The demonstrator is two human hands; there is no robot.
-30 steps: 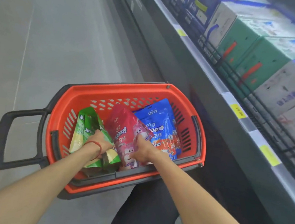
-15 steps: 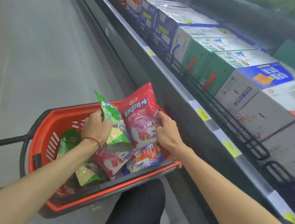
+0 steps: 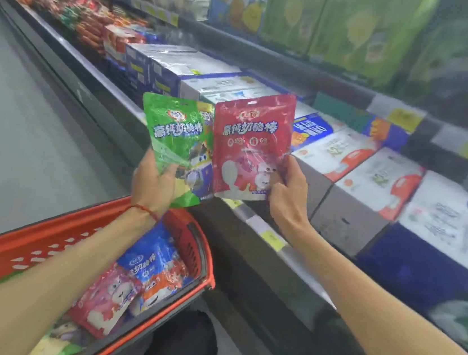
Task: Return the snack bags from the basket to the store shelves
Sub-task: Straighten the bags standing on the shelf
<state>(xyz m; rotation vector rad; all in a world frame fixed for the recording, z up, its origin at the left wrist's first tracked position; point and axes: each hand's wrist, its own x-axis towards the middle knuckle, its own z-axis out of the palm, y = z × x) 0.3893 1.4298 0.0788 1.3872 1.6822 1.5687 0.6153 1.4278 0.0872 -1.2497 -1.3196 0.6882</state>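
Head cam shows the left hand (image 3: pixel 153 185) gripping a green snack bag (image 3: pixel 177 140) and the right hand (image 3: pixel 288 190) pinching a red snack bag (image 3: pixel 250 144), both held up above the orange basket (image 3: pixel 26 252), near the shelf boxes (image 3: pixel 355 189). More bags, a blue one (image 3: pixel 154 267) included, sit in the basket.

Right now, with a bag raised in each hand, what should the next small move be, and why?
Probably carry both bags toward the shelf and look for their slot. The left hand grips the green bag, the right hand the red bag, both held above the basket, but only boxes sit directly ahead.
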